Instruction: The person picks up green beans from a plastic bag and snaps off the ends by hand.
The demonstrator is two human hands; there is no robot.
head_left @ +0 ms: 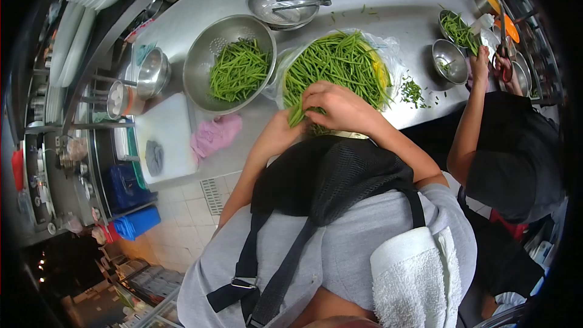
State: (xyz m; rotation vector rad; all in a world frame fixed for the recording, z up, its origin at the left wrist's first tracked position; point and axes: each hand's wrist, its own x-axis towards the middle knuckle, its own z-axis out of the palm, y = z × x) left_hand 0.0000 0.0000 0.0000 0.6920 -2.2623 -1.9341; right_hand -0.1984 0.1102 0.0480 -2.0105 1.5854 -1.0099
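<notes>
My left hand (283, 129) is closed around a small bunch of green beans (296, 115) at the near edge of a large heap. My right hand (333, 107) bends over the bunch from the right, its fingers pinched at the bean ends; its fingertips are partly hidden. The heap of green beans (340, 61) lies in a clear plastic bag (393, 54) in front of me. Left of it stands a big steel colander (195, 67) with more green beans (240, 70) inside.
Behind the colander, a steel bowl (264, 3) holds tongs (302, 3). A pink cloth (217, 136) and white cutting board (173, 127) lie left. Bean trimmings (412, 91) are scattered right, near a small bowl (438, 54). A co-worker (516, 152) at right holds beans and red-handled scissors (505, 70).
</notes>
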